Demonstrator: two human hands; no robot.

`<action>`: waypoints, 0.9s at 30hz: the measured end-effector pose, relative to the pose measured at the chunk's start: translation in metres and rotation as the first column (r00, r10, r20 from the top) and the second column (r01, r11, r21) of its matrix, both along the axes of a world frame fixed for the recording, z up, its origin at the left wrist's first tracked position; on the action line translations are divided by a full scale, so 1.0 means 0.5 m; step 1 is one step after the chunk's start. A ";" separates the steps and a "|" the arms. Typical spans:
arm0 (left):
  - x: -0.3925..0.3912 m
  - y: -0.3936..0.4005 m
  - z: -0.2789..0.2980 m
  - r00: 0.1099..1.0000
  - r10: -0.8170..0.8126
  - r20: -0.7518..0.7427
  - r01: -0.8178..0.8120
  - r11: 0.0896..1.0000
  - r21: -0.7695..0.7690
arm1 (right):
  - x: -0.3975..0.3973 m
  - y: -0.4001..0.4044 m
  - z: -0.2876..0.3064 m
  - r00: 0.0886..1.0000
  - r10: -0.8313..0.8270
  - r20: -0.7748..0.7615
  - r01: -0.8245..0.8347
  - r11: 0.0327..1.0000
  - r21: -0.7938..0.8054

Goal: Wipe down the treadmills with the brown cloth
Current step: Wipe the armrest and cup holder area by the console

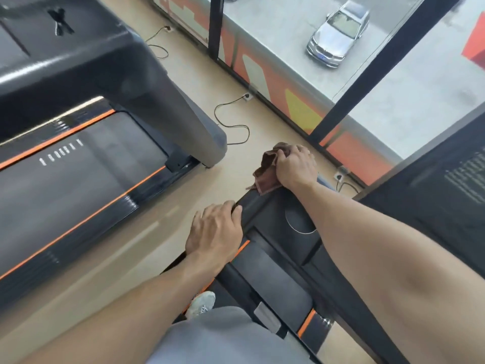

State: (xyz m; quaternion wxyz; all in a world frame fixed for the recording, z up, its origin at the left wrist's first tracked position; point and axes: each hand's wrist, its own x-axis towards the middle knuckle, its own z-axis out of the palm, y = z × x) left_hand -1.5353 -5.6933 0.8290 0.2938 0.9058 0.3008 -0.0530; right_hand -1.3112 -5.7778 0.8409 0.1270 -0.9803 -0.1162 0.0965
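Observation:
I stand on a black treadmill point(273, 214) with orange trim, at the centre right. My right hand point(295, 168) grips the brown cloth point(267, 170) and presses it on the far end of the treadmill's left handrail. My left hand point(214, 232) holds the same rail nearer to me, fingers curled over its edge. A second black treadmill point(78, 164) with orange stripes stands to the left, blurred by motion.
Beige floor runs between the two treadmills. Black power cables point(231, 122) lie on the floor by wall sockets below a big window. Outside is a silver car point(338, 35). My grey shorts and a pale shoe point(200, 304) show at the bottom.

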 end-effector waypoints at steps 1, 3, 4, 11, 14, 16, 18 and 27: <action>-0.001 0.001 0.002 1.000 0.003 0.008 -0.003 1.000 -0.003 | 0.002 0.004 0.004 1.000 -0.027 0.001 0.027 0.999 0.020; -0.003 -0.001 0.007 1.000 -0.002 0.018 0.002 1.000 -0.006 | 0.003 0.008 0.006 0.998 -0.059 0.014 0.058 0.998 0.037; -0.003 0.000 0.006 1.000 -0.008 0.016 0.008 1.000 -0.006 | 0.002 0.008 0.004 0.998 -0.059 0.025 0.058 0.998 0.034; -0.003 0.005 0.009 0.999 0.041 0.025 -0.037 0.992 -0.124 | -0.114 -0.010 -0.009 0.997 0.033 0.068 -0.045 0.982 0.183; -0.010 0.005 0.032 0.991 0.111 0.080 -0.093 0.975 -0.201 | -0.219 -0.027 0.009 0.992 0.088 0.091 -0.106 0.969 0.225; -0.012 0.007 0.042 0.981 0.173 0.091 -0.145 0.956 -0.256 | -0.289 -0.039 0.025 0.979 0.157 0.131 -0.182 0.961 0.208; -0.013 0.011 0.042 0.958 0.259 0.124 -0.208 0.923 -0.323 | -0.351 -0.050 0.039 0.968 0.212 0.134 -0.236 0.951 0.198; -0.095 0.005 0.007 0.911 0.099 0.401 -0.020 0.980 -0.196 | -0.490 -0.111 0.044 0.940 0.318 0.125 -0.331 0.937 0.111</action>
